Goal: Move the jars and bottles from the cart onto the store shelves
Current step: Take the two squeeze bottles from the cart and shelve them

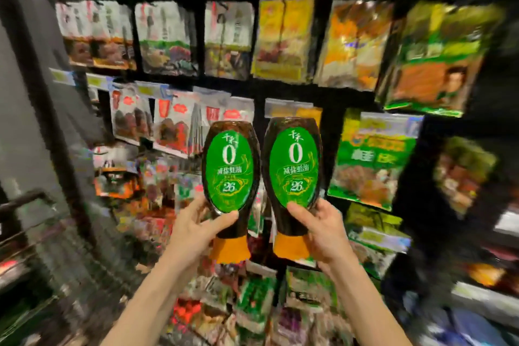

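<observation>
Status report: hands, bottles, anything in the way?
Left hand grips left bottle; right hand grips right bottle. Both cap-down, side by side, not yet shelved. Shelves ahead crowded with packets; no free slot visible.

Blurred food packets hang in rows. Green bags hang to the right, and a grey wall stands at the left.

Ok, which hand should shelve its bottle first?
Right, by a little. The left hand grips the left bottle, the right hand the right bottle, caps down. The right bottle rides slightly higher, and the shelves spread to that side; the cart lies left.
</observation>
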Motion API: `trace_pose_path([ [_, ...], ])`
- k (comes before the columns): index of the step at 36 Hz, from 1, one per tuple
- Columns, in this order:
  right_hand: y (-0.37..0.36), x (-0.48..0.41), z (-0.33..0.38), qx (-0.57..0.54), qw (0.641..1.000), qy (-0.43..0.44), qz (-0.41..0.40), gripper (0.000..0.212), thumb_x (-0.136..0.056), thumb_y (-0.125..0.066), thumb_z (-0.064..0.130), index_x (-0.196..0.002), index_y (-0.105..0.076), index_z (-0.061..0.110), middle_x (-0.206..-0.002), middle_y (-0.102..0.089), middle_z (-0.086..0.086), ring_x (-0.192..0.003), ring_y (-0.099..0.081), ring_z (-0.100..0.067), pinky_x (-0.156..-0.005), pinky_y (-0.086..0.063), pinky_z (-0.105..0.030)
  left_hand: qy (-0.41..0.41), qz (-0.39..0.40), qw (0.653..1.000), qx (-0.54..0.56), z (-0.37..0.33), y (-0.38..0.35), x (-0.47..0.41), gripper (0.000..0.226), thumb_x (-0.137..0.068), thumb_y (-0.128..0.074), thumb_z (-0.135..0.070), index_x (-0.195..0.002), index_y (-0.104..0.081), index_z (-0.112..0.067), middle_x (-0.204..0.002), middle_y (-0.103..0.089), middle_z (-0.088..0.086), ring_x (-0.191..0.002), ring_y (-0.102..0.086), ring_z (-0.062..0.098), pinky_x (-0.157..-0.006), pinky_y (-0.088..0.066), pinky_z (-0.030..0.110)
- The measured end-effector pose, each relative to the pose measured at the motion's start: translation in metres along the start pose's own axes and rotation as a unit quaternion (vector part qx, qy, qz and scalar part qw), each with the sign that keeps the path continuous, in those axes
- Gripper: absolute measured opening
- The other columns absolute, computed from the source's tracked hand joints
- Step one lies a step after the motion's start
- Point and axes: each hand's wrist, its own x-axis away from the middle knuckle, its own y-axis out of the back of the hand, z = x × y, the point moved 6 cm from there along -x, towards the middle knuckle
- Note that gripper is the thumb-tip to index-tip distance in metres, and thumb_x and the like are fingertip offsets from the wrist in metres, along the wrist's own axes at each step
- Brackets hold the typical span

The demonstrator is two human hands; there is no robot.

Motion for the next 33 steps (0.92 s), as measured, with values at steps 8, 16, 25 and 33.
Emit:
trace_pose_path([
  [8,0.127,0.071,0.083,0.062,0.982,0.086,-0.157,0.049,-0.05,-0.088,0.023,-0.094,-0.07,0.01,-0.091,-0.076,-0.001,-0.085,-0.071,-0.011,-0.071,-0.053,-0.019,0.008,0.167,0.985,0.044,-0.012,-0.16,0.023,0.028,-0.077,-0.068,0.005,-0.096,-0.064,-0.014,-0.088,-0.069,-0.003,-0.062,-0.065,-0.003,-0.049,-0.045,0.007],
  [16,0.259,0.191,0.167,0.102,0.939,0.15,-0.293,0.044,-0.045,-0.092,0.027,-0.083,-0.074,0.014,-0.085,-0.076,-0.001,-0.078,-0.071,-0.011,-0.066,-0.054,-0.021,0.024,0.336,0.938,0.082,-0.018,-0.331,0.102,0.035,-0.076,-0.068,0.006,-0.106,-0.063,-0.011,-0.09,-0.074,-0.006,-0.075,-0.07,0.003,-0.062,-0.056,0.018],
  [25,0.4,0.366,0.256,0.152,0.859,0.202,-0.446,0.075,-0.027,-0.091,0.052,-0.088,-0.072,0.012,-0.089,-0.076,-0.003,-0.083,-0.071,-0.015,-0.074,-0.055,-0.027,0.028,0.467,0.873,0.138,-0.019,-0.515,0.25,0.04,-0.066,-0.074,0.005,-0.102,-0.063,-0.008,-0.09,-0.073,-0.003,-0.076,-0.069,0.002,-0.068,-0.053,0.013],
  [33,0.476,0.5,0.312,0.191,0.796,0.226,-0.528,0.073,-0.026,-0.092,0.048,-0.088,-0.073,0.014,-0.09,-0.076,-0.003,-0.082,-0.071,-0.015,-0.068,-0.055,-0.022,0.023,0.56,0.812,0.164,-0.025,-0.64,0.382,0.045,-0.063,-0.078,0.011,-0.1,-0.062,-0.01,-0.081,-0.075,-0.007,-0.074,-0.069,0.003,-0.065,-0.051,0.011],
])
